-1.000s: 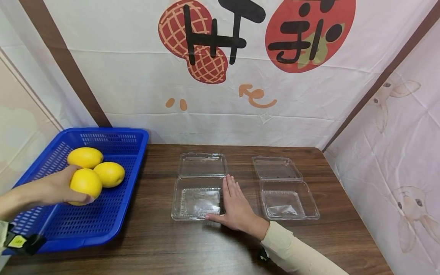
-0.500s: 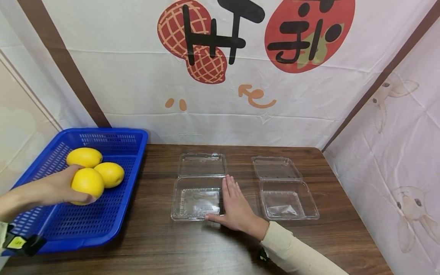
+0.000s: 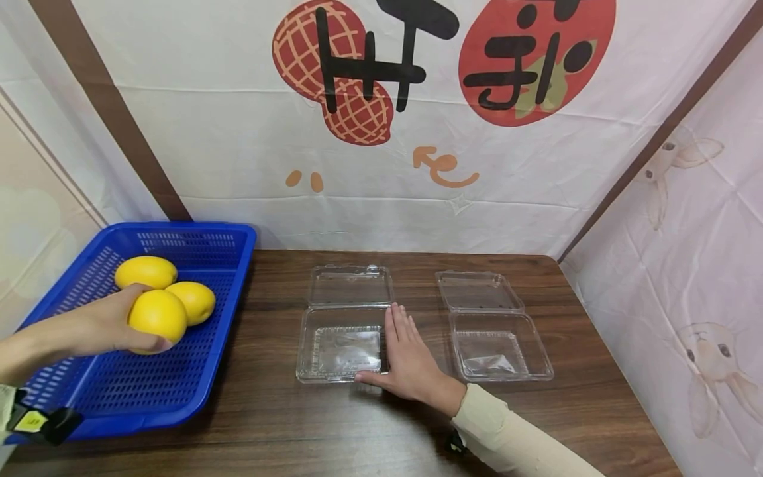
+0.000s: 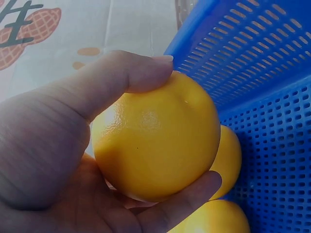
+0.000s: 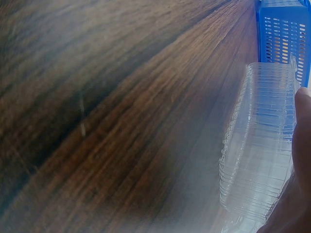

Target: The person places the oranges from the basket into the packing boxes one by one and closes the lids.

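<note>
My left hand (image 3: 107, 322) grips a yellow lemon (image 3: 158, 321) over the blue basket (image 3: 217, 371). In the left wrist view, the thumb lies across the top of this lemon (image 4: 155, 141) and a finger curves beneath it. Two other lemons are in the basket: one lemon (image 3: 146, 272) behind the hand and another lemon (image 3: 195, 301) just right of the held one. My right hand (image 3: 414, 364) lies with straight fingers along the right side of a clear plastic clamshell box (image 3: 310, 344), its thumb at the front rim. That box stands with its lid (image 3: 352, 286) folded back.
A second clear clamshell box (image 3: 539, 344), lid also folded back, stands to the right of the right hand. Everything rests on a brown wood-grain table (image 3: 274, 424). A printed white cloth (image 3: 238, 146) hangs behind it, and a pale cloth (image 3: 673, 265) hangs at the right.
My left hand has shifted slightly to the right with the lemon, which now overlaps more of the lemon beside it. The right hand and both boxes have stayed in place.
</note>
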{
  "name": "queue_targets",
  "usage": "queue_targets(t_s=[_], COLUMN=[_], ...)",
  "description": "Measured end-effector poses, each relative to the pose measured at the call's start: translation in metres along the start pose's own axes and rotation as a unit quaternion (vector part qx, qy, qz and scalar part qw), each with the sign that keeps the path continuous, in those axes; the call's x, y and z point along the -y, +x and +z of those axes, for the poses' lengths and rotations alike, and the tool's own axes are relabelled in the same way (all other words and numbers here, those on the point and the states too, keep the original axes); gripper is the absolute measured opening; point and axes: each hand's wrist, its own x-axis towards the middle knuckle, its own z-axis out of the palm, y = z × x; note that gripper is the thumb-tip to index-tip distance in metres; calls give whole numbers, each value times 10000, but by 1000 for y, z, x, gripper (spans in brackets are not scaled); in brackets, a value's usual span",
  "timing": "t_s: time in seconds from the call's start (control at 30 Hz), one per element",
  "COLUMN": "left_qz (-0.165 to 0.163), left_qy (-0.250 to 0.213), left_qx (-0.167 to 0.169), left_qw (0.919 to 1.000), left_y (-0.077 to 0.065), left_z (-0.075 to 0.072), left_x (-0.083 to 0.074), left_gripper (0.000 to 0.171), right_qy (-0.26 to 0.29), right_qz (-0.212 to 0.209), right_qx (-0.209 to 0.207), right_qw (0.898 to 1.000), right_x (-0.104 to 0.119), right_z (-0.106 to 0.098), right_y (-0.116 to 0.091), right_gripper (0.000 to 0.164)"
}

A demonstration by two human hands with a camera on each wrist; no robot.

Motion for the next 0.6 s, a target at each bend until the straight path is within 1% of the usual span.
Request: queue_targets(t_s=[0.27,0.6], left_qz=[111,166], left_qy=[-76,7], left_qx=[-10,-93], left_qw=[9999,9998], left_y=[1,3], left_z=[2,4], left_x=[-1,-5], left_gripper=[95,97], right_qy=[21,-3], right_qz=[-10,-1], right_qx=[5,29], right_qw=[10000,10000], right_x=[0,0], right_z=[0,0], right_y=[0,0], right_gripper=[127,126])
